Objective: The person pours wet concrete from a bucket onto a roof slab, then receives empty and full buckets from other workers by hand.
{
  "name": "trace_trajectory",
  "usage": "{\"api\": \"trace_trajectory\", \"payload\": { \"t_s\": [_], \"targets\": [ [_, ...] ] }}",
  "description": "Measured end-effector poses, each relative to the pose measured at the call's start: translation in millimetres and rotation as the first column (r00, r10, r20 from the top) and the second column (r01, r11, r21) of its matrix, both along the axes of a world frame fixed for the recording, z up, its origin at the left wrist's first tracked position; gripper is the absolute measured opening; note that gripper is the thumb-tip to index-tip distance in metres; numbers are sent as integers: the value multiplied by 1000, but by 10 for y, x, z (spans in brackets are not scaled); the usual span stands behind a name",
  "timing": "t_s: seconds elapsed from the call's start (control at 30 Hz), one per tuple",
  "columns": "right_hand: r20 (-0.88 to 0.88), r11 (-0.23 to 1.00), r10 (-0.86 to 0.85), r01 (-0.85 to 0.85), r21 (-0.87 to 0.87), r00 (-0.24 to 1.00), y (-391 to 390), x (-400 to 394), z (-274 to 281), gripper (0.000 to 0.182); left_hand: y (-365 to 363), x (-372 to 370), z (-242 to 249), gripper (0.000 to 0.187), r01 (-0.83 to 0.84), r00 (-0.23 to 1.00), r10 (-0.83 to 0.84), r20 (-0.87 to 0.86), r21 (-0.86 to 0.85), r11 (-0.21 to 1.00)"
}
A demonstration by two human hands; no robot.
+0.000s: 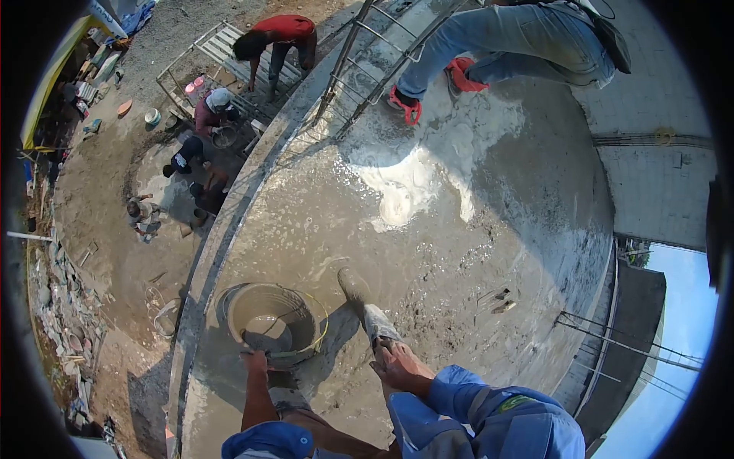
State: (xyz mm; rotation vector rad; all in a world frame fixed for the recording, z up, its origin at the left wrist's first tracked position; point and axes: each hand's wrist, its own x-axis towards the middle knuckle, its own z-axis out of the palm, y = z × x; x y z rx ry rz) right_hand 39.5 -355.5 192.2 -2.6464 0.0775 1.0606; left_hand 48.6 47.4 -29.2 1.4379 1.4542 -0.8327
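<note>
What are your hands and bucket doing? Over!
Left hand at bucket rim. Right hand on leg. Bucket holds wet grey stuff. Muddy foot close by.

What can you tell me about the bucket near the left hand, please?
The bucket is round and wide-mouthed, its grey-brown inner wall coated with what looks like cement. Its mouth faces the camera, showing a paler, partly shadowed patch at the bottom. A thin yellowish handle arcs around the right side. It sits on the wet grey surface, beside the raised edge. The left hand meets its near rim; its exact grip is unclear.
</note>
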Motion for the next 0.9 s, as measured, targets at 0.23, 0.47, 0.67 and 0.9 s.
{"api": "trace_trajectory", "payload": {
  "t_s": [0.23, 0.47, 0.67, 0.9],
  "targets": [
    [-26, 998, -45, 47, 41, 999, -10, 19, 24, 68, -133, 146, 240, 57, -5, 1000, 5, 15, 63, 998],
    [17, 990, -77, 75, 117, 997, -6, 83, 75, 65, -207, 315, 547, 64, -26, 1000, 27, -16, 38, 999],
    [-71, 984, -176, 178, 12, 982, -13, 123, -67, 61, -194, 257, 529, 70, -84, 996, 82, 35, 81, 993],
    [382, 884, -466, 405, 233, 798, -404, 1609, -419, 41, -180, 135, 459, 77, -58, 993, 58, 106, -3, 998]
  ]
}}
